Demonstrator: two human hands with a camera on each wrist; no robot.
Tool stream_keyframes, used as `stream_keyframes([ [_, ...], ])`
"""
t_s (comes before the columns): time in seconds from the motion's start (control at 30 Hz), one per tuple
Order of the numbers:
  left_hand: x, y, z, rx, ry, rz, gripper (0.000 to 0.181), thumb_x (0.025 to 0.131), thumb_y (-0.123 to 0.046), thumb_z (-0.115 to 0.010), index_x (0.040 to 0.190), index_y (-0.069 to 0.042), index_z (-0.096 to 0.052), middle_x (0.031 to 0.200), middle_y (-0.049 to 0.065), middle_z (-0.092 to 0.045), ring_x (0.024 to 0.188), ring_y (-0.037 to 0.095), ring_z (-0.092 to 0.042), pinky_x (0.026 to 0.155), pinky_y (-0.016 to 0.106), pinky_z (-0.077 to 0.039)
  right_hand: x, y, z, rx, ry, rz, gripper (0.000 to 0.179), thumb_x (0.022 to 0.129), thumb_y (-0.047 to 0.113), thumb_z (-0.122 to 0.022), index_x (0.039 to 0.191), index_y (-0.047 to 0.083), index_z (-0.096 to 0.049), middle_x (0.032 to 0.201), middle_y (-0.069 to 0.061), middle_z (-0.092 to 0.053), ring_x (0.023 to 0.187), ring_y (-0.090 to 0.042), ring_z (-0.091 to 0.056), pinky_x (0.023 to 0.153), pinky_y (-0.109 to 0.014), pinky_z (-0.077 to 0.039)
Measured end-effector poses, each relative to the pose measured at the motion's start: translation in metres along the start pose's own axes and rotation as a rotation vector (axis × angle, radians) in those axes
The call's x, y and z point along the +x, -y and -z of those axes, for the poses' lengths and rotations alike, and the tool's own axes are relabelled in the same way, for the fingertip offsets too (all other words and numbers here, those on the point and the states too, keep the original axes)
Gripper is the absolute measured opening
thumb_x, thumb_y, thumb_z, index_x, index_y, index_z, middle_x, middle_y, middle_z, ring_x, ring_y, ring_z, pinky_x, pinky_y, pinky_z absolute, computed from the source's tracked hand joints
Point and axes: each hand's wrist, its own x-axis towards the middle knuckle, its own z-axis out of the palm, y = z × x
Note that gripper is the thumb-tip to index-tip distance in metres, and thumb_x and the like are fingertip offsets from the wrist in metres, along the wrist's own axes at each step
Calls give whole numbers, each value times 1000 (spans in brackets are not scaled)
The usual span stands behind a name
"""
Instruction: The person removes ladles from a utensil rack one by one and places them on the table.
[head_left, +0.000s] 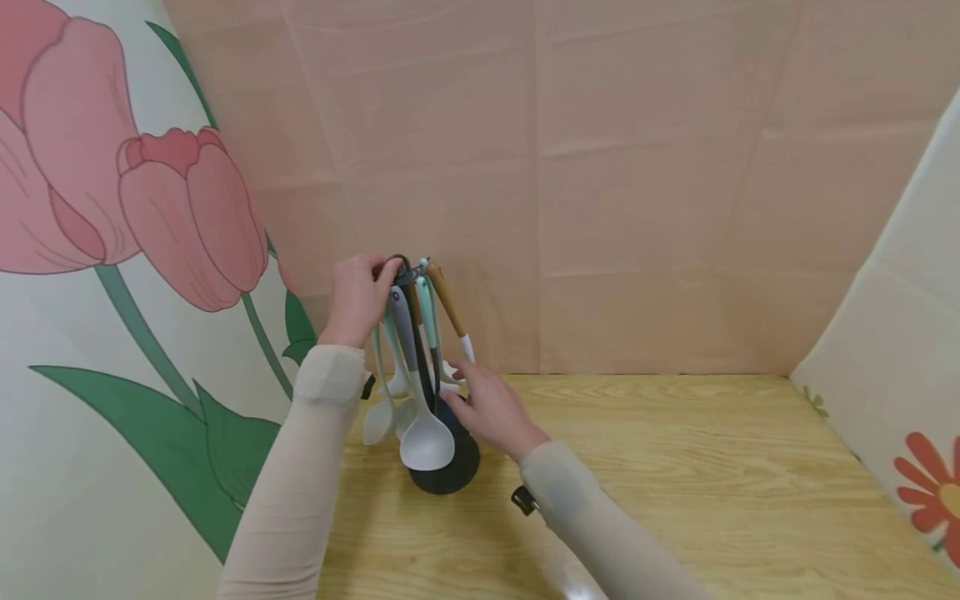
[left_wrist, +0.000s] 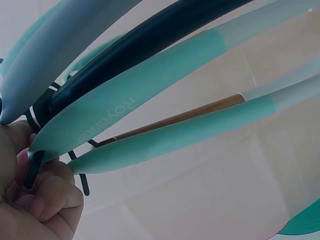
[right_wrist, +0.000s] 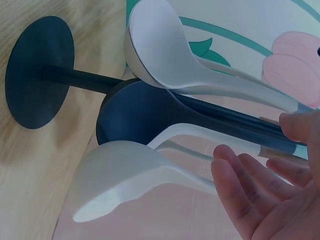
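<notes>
Here's the black utensil stand (head_left: pixel 467 468) on the wooden table (head_left: pixel 675 475), the pinkish backdrop (head_left: pixel 637 192) behind it, and the left hand (head_left: pixel 356 296) grips its top. The right hand (head_left: pixel 497 410), on the stand's right, has its fingers loosely extended and grips nothing; whether it touches a utensil, I can't tell. Into the left wrist view: curled fingers up close, dark hooks (left_wrist: pixel 34 172), and pale lettering along a teal handle (left_wrist: pixel 107 115), too small to read from the head. Over to the right wrist, and there's the stand's bare post (right_wrist: pixel 90 80) plus a dark ladle (right_wrist: pixel 135 112), mostly covered in the head view by the white ladle (head_left: pixel 427 443) hanging at the stand's near side. And what a cluster around that stand: gray, teal and dark handles, a brown handle (head_left: pixel 447 300) slanting on its right, pale heads dangling above the round, flat, matte black base.
</notes>
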Motion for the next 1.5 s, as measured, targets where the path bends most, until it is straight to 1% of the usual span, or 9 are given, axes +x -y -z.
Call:
stream_keyframes([
  [0.17, 1, 2, 0, 1, -11, -3, 37, 104, -35, -55, 97, -4, -74, 84, 11, -67, 71, 23, -56, 62, 32, -43, 7, 1, -5, 68, 12, -5, 48, 100, 29, -62, 142, 11, -49, 128, -10, -64, 103, -24, -66, 87, -44, -54],
  [0.3, 1, 3, -1, -2, -15, -7, 37, 103, -35, -55, 98, -4, -74, 84, 11, -68, 70, 23, -56, 61, 32, -43, 12, 1, -10, 126, 15, 12, 44, 101, 22, -61, 141, 9, -49, 127, -14, -65, 104, -28, -67, 87, -44, -55],
  [0.43, 1, 3, -1, -10, -1, 11, 38, 104, -36, -54, 102, -5, -75, 86, 11, -68, 70, 23, -56, 60, 32, -44, 16, 1, -15, 162, 24, 9, 41, 102, 17, -58, 141, 9, -49, 129, -16, -64, 108, -29, -67, 87, -41, -56],
  [0.57, 0, 2, -1, -22, 6, 25, 37, 104, -36, -54, 104, -6, -75, 87, 10, -68, 71, 22, -56, 60, 32, -44, 19, 1, -18, 152, 16, -1, 40, 103, 17, -56, 141, 8, -49, 132, -15, -63, 113, -29, -65, 91, -42, -54],
  [0.67, 1, 2, -1, -22, 3, 17, 37, 104, -36, -54, 104, -5, -75, 88, 11, -68, 72, 23, -56, 61, 33, -44, 20, 0, -20, 138, 5, -1, 40, 103, 18, -56, 142, 9, -49, 132, -13, -63, 112, -29, -65, 91, -42, -54],
  [0.87, 1, 3, -2, -12, -11, -11, 36, 104, -35, -55, 100, -5, -75, 86, 11, -67, 71, 23, -55, 61, 33, -43, 22, 0, -25, 174, 20, -12, 43, 104, 18, -55, 144, 8, -44, 132, -16, -62, 112, -28, -66, 90, -41, -55],
  [1.1, 0, 4, -2, -16, -8, -4, 36, 104, -34, -54, 100, -4, -75, 85, 11, -67, 71, 23, -54, 61, 32, -42, 22, 1, -29, 161, 30, -18, 46, 104, 21, -54, 147, 8, -42, 130, -14, -63, 116, -29, -64, 94, -43, -53],
  [1.3, 0, 3, -2, -7, -14, -7, 36, 103, -35, -55, 102, -5, -75, 85, 11, -67, 71, 23, -55, 61, 33, -43, 23, 1, -31, 145, 10, -5, 44, 104, 21, -55, 144, 6, -45, 126, -15, -65, 115, -30, -64, 95, -44, -51],
  [1.5, 0, 4, -2, -4, -22, -14, 36, 103, -35, -56, 100, -5, -75, 85, 11, -68, 72, 24, -56, 61, 33, -43, 22, 3, -31, 131, -9, 29, 39, 104, 19, -54, 139, 5, -49, 116, -14, -68, 108, -29, -65, 93, -45, -51],
])
